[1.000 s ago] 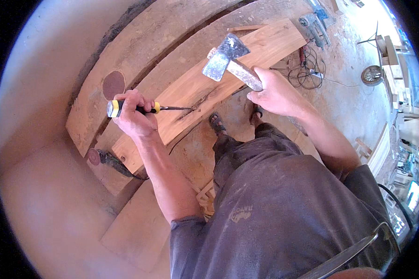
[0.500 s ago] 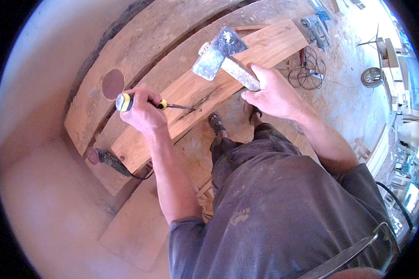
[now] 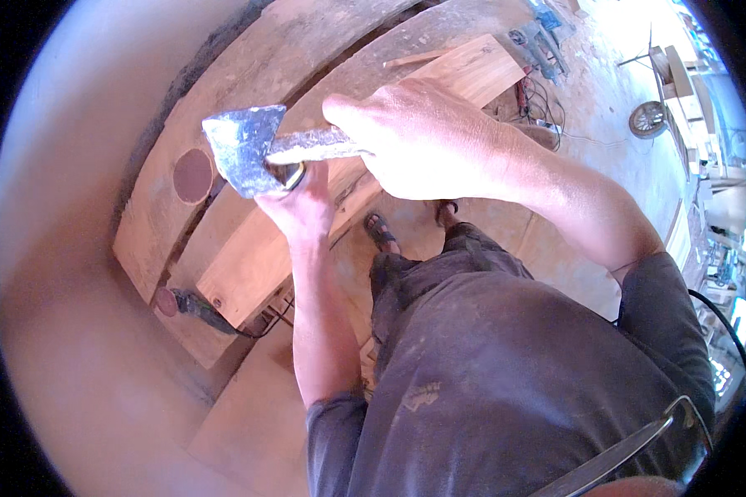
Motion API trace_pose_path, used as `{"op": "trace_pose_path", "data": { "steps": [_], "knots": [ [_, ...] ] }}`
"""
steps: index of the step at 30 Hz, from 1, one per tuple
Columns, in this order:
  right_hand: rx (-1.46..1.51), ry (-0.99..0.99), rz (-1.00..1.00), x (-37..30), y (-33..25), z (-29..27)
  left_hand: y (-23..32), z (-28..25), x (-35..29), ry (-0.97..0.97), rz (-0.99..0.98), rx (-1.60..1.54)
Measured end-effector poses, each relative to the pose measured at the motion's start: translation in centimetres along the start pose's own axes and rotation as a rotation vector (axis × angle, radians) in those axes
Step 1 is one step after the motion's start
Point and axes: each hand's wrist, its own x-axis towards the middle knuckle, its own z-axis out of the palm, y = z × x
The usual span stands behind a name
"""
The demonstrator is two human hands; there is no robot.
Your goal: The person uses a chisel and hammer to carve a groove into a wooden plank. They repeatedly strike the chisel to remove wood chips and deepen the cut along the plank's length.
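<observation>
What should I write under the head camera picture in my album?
Right hand holding an axe, left hand gripping a yellow-and-black tool, above a long wooden board.

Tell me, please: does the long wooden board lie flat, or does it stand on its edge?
The board lies flat: its wide face is turned up toward the camera. The right hand hides part of it.

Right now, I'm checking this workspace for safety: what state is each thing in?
Hatchet, gripped in the right hand
Black-and-yellow handle, in the left hand, mostly hidden
Wooden board, lying flat, partly covered
Sanding disc, lying flat
Grinder, set down, running or not unclear
Bluish power tool, set down
</observation>
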Motion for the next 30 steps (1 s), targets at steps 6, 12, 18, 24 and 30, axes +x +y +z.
{"op": "trace_pose_path", "data": {
  "steps": [6,12,18,24,30],
  "knots": [
    [0.373,-0.027,0.367,-3.6,2.3,1.5,-2.1,-8.5,2.2,0.247,-0.197,-0.446],
    [0.540,0.012,0.541,-6.3,4.5,4.1,1.5,-4.2,1.0,0.177,-0.163,-0.545],
    [0.523,0.038,0.532,-7.4,5.1,4.8,-0.1,-1.3,2.5,0.169,-0.184,-0.474],
    [0.496,0.073,0.536,-7.6,5.7,4.4,0.0,0.2,3.0,0.111,-0.098,-0.350],
    [0.509,0.337,0.373,-5.8,5.6,1.5,1.4,4.1,2.7,-0.130,-0.093,-0.046]
  ]
}}
